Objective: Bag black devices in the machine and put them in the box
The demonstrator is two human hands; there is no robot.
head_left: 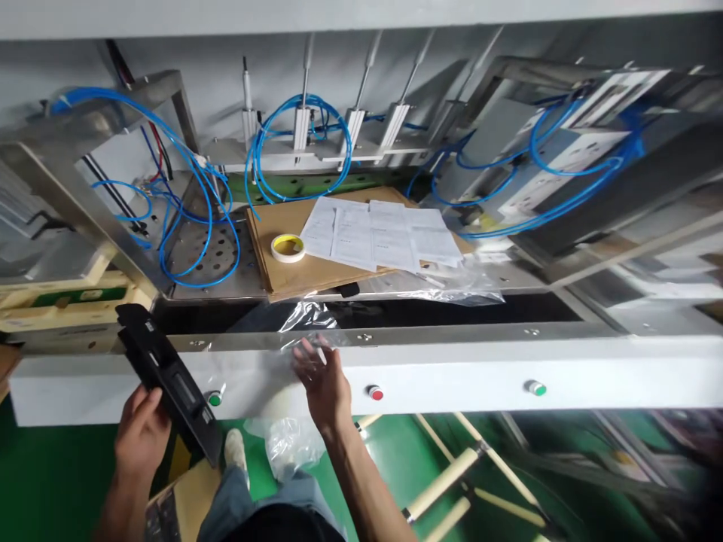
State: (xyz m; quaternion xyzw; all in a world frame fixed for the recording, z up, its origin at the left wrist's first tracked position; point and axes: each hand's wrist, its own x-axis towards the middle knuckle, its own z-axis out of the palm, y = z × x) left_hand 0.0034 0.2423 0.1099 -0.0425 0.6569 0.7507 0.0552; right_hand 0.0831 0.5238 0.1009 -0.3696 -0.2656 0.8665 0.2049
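My left hand (141, 433) is closed round the lower end of a long black plastic part (163, 373), which slants up to the left over the machine's white front panel (452, 369). My right hand (321, 380) reaches forward with its fingers stretched out, touching a clear plastic bag (299, 331) that drapes over the panel's edge and hangs down in front of it. The bag's lower end (288, 444) bunches near my knee.
On the machine bed lie a cardboard sheet (282, 256), a roll of tape (288, 248) and several printed papers (384, 233). Blue air hoses (192, 196) loop at left and right. Red (375, 392) and green buttons (535, 388) sit on the panel. Rails stand on the green floor.
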